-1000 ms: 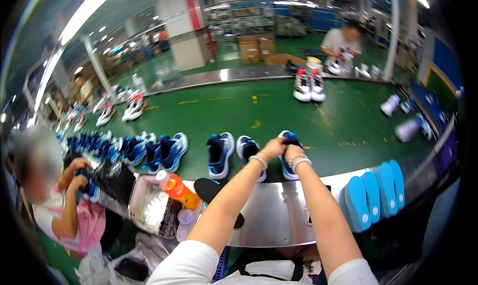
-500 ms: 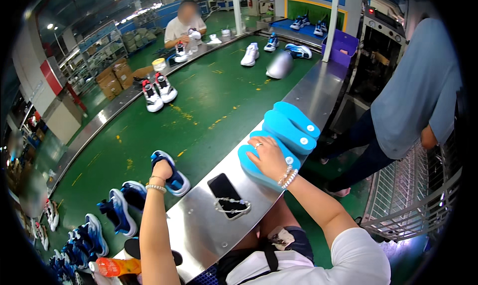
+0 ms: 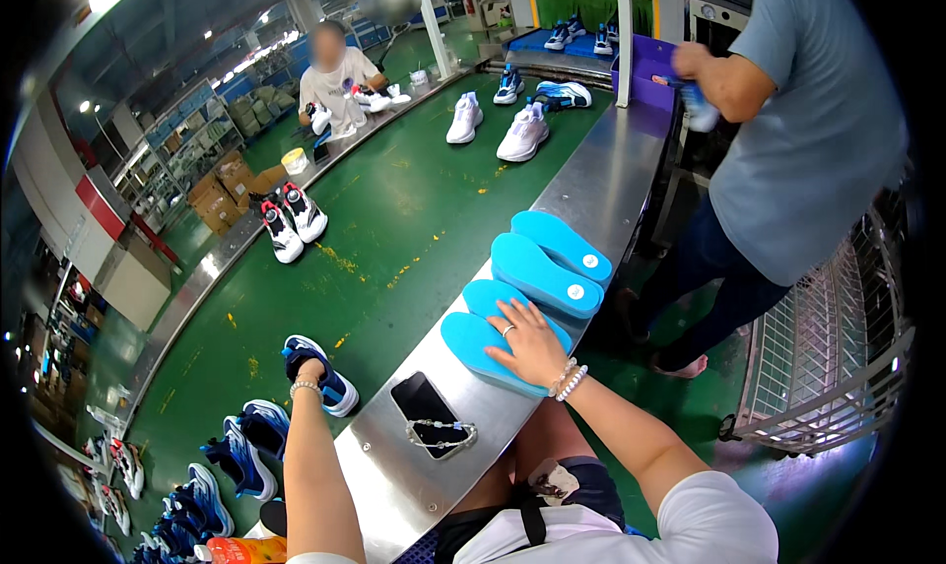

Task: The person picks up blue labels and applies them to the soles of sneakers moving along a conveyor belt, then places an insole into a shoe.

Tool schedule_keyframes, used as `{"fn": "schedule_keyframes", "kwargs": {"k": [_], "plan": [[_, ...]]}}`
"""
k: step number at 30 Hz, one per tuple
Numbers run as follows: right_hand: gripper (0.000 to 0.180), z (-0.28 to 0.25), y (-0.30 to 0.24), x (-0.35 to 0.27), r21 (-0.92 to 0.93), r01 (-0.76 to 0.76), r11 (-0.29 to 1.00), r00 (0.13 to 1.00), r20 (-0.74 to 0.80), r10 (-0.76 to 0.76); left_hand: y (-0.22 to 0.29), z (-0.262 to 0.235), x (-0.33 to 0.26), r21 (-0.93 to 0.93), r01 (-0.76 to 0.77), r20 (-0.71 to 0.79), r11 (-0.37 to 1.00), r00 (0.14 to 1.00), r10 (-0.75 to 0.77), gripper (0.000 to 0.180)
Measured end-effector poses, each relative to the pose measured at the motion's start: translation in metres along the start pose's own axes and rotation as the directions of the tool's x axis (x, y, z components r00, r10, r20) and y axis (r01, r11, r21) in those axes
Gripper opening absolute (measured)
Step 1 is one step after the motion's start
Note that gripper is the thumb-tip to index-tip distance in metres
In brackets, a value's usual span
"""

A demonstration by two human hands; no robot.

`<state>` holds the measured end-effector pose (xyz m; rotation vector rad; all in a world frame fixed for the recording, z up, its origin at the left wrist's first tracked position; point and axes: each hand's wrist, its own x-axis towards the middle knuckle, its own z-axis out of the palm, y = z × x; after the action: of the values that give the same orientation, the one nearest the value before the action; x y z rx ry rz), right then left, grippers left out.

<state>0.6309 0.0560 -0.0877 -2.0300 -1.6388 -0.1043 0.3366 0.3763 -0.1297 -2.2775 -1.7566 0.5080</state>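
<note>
My left hand [image 3: 307, 373] reaches into the opening of a dark-blue sneaker [image 3: 340, 392] with a white sole, on the green conveyor belt. Its fingers are hidden inside the shoe. On the metal ledge, my right hand [image 3: 530, 345] lies flat with fingers spread across a pair of bright blue insoles [image 3: 471, 339]. A second pair of blue insoles [image 3: 537, 268], with white round stickers, lies just beyond it. Between my hands, a black phone [image 3: 426, 406] rests on the ledge, a beaded strap [image 3: 441, 428] across it.
More blue sneakers [image 3: 236, 463] line the belt at left, near an orange-labelled bottle [image 3: 241, 549]. Red-and-white shoes [image 3: 286, 227] and white sneakers [image 3: 522, 135] stand farther along. A co-worker [image 3: 803, 121] stands at right beside a wire cart [image 3: 818, 347]; another person [image 3: 340, 86] sits across.
My right hand has spread flatter over the near insoles. The co-worker at right has raised an arm toward the machine, holding a shoe-like thing. My left hand stays in the sneaker.
</note>
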Motion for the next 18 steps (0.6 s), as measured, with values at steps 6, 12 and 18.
{"fn": "schedule_keyframes", "kwargs": {"k": [6, 12, 18], "plan": [[0.046, 0.003, -0.001, 0.004, 0.013, 0.013, 1.0, 0.999, -0.044, -0.012, -0.008, 0.0, -0.008, 0.072, -0.034, 0.0, 0.997, 0.999, 0.034, 0.046], [0.044, 0.007, 0.01, 0.002, 0.001, 0.003, 1.0, 0.998, -0.063, -0.003, 0.001, -0.022, -0.036, 0.177, -0.36, -0.171, 0.916, 0.905, 0.389, 0.03], [0.041, -0.006, -0.005, 0.004, -0.176, -0.031, 0.984, 1.0, -0.007, 0.031, -0.024, -0.044, -0.06, -0.022, -0.549, 0.137, 0.836, 0.826, 0.546, 0.033]]}}
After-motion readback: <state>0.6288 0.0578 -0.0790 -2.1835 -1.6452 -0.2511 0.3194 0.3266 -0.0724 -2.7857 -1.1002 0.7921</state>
